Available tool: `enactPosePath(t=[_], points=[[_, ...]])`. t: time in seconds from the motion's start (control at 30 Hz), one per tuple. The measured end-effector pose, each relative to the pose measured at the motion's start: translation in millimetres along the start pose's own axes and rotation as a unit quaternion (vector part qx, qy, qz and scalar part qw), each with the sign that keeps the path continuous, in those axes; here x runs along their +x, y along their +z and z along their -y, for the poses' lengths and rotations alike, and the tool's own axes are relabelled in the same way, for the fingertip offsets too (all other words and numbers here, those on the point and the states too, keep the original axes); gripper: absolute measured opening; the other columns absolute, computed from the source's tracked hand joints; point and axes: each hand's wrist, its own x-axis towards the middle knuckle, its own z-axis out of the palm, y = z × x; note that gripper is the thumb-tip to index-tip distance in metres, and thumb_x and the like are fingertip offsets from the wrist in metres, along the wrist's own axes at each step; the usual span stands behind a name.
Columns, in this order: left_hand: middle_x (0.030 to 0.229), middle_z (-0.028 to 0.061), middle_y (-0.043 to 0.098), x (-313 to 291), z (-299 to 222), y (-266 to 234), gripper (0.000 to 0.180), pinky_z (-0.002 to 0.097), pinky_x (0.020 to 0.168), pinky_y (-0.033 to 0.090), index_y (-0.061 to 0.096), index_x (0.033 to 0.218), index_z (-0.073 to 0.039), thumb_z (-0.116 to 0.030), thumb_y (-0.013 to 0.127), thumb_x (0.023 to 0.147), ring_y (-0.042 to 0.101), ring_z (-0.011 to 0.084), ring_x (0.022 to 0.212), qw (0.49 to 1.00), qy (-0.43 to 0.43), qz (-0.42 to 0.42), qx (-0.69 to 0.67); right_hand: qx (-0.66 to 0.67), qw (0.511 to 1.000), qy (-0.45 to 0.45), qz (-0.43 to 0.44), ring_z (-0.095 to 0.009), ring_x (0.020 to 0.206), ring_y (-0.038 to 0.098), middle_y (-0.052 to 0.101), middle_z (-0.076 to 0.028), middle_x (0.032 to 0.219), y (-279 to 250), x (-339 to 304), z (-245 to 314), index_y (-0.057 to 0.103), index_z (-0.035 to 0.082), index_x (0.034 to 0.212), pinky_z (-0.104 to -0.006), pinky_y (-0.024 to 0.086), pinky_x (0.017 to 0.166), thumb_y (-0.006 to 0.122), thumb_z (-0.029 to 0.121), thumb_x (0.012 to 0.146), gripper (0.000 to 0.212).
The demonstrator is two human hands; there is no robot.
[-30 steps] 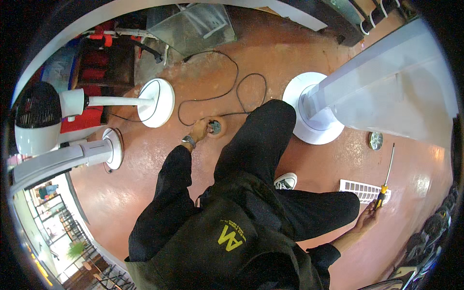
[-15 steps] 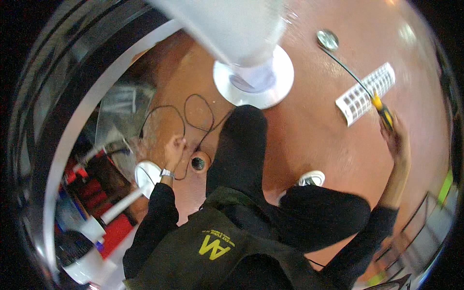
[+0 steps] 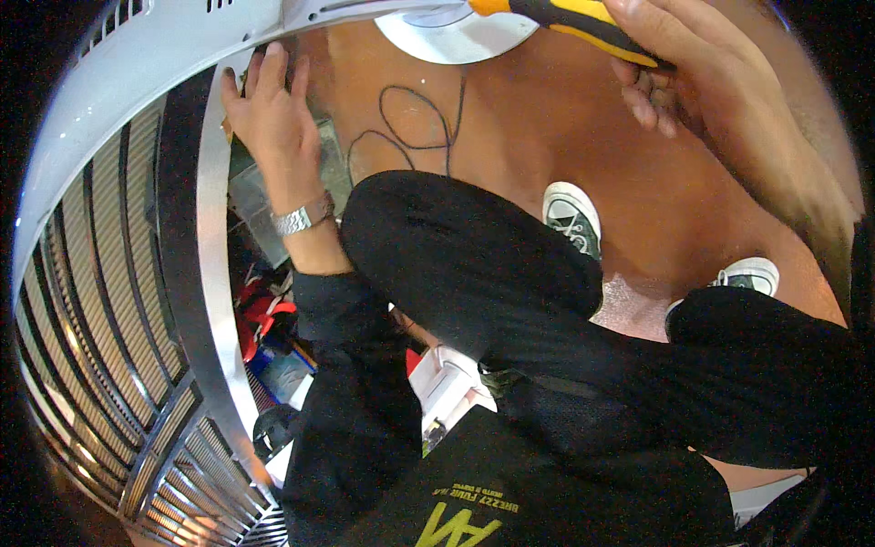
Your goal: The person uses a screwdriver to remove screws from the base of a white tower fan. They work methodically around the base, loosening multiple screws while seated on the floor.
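Observation:
My left hand (image 3: 273,114), with a metal-banded watch (image 3: 303,215) on its wrist, has its fingers spread. Its fingertips reach the lower edge of a white curved appliance panel (image 3: 182,56); whether they touch it I cannot tell. In my right hand (image 3: 679,68) is a screwdriver (image 3: 583,23) with a yellow and black handle, pointing left. The screwdriver's tip is hidden against the white parts at the top. Just beneath the handle's front end lies a white round base (image 3: 456,46) on the floor.
A dark cable (image 3: 387,114) lies looped on the reddish-brown floor (image 3: 519,128). A clear plastic sheet or lid (image 3: 264,196) and red items (image 3: 264,319) are left of my knee. Dark metal grille bars (image 3: 100,319) run along the left. My shoe (image 3: 572,214) stands mid-floor.
My right hand has swung the screwdriver from the far right in toward the white parts at the top. My left hand has moved up to the panel's edge, and the view has shifted.

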Motion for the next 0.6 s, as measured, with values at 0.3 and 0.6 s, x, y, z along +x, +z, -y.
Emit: enactPosePath(t=[0.3,0.6], points=[[0.124,0.0186,0.053,13.4,-14.1,5.3,0.061,0.0364,0.084,0.057,0.03,0.142,-0.002,0.001,0.063,0.09,0.058,0.0247,0.107,0.976,0.072,0.013,0.207,0.094,0.987,-0.065,0.115,-0.01,0.066,0.053,0.051,-0.003,0.076,-1.4,7.9,3.1,0.054,-0.005,0.116,-0.0237,0.044,0.058,0.04,0.028,0.104,0.037],[0.126,0.0192,0.054,27.3,-3.0,5.4,0.041,0.0431,0.087,0.059,0.041,0.135,0.002,0.003,0.051,0.095,0.06,0.0304,0.108,0.973,0.1,-0.003,0.209,0.081,0.988,-0.098,0.093,-0.011,0.067,0.054,0.053,-0.005,0.077,16.6,15.6,-4.8,0.054,-0.004,0.117,-0.0247,0.045,0.06,0.043,0.027,0.102,0.037]])
